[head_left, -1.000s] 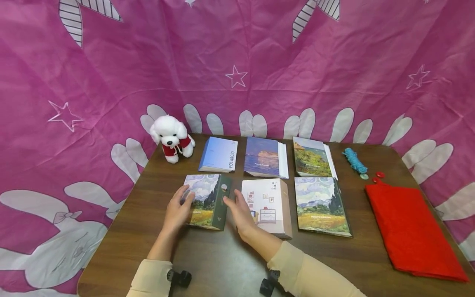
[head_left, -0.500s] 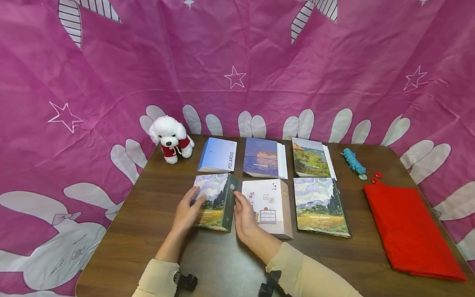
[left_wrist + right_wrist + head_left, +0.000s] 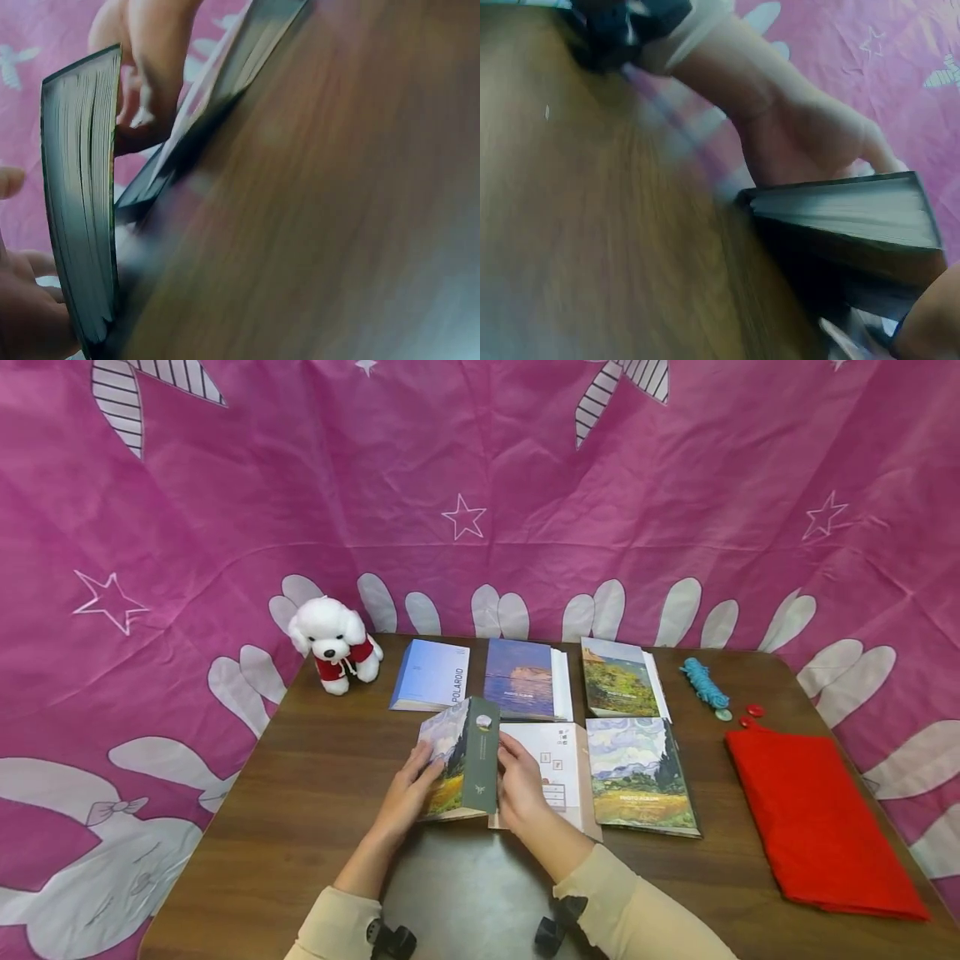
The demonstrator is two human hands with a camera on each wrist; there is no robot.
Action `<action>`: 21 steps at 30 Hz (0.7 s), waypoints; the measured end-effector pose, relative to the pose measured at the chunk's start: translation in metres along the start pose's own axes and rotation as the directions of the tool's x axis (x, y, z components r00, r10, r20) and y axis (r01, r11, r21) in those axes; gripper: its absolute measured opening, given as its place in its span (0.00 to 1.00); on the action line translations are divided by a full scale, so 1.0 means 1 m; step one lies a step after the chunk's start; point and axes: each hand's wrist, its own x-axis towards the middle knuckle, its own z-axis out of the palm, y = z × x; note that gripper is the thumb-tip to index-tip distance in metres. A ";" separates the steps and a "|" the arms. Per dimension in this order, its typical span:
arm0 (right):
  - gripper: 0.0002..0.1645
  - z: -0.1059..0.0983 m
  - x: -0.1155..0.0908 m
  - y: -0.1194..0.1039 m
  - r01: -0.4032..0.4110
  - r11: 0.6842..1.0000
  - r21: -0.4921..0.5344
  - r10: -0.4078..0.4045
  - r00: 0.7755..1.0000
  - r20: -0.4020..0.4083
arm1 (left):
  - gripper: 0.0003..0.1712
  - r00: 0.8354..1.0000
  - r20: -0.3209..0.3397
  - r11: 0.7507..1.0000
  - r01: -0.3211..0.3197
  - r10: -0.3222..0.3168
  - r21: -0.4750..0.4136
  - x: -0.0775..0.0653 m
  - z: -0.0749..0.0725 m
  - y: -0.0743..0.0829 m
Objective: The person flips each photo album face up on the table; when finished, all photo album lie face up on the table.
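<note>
A thick photo album (image 3: 450, 760) with a painted landscape cover and dark green spine tilts up between both hands, overlapping the white album in the head view. My left hand (image 3: 412, 785) holds its left side, fingers spread over the cover. On the spine side my right hand (image 3: 522, 783) grips the other edge, its far fingers hidden. In the left wrist view, the page edges of the held photo album (image 3: 82, 187) stand nearly upright over the table. Beneath and behind lies the white album (image 3: 573, 768) with drawn furniture on its cover, partly covered by my right hand.
A matching landscape album (image 3: 641, 777) lies to the right. Behind are a blue Polaroid album (image 3: 431, 672), a seascape album (image 3: 521, 681) and a green hillside album (image 3: 618, 681). A plush dog (image 3: 330, 643), blue cord (image 3: 703, 683) and red cloth (image 3: 821, 822) lie around them.
The landscape photo album has moved right and is now tilted up, its spine turned more into view. Both hands moved right with it, and the right hand has come onto its spine edge.
</note>
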 end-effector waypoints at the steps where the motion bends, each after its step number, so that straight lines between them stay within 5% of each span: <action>1: 0.25 -0.002 0.000 -0.002 0.003 1.000 -0.004 -0.003 1.000 0.007 | 0.39 1.000 0.007 1.000 -0.007 0.007 -0.007 0.000 0.003 0.001; 7: 0.23 -0.005 -0.001 -0.017 0.044 0.999 -0.014 -0.044 0.999 0.015 | 0.36 0.994 0.060 0.976 -0.077 0.090 -0.203 0.002 0.019 0.007; 14: 0.14 0.005 0.003 -0.025 0.043 0.994 -0.095 -0.038 0.997 0.061 | 0.36 0.953 0.133 0.871 -0.185 0.272 -0.456 0.002 0.021 0.017; 17: 0.18 0.007 0.004 -0.022 0.052 0.983 -0.176 -0.032 0.993 0.112 | 0.36 0.918 0.117 0.834 -0.285 0.380 -0.472 0.000 0.010 0.023; 21: 0.22 0.011 0.005 -0.014 0.084 0.955 -0.285 -0.031 0.982 0.188 | 0.31 0.842 0.071 0.790 -0.468 0.535 -0.395 -0.002 -0.009 0.033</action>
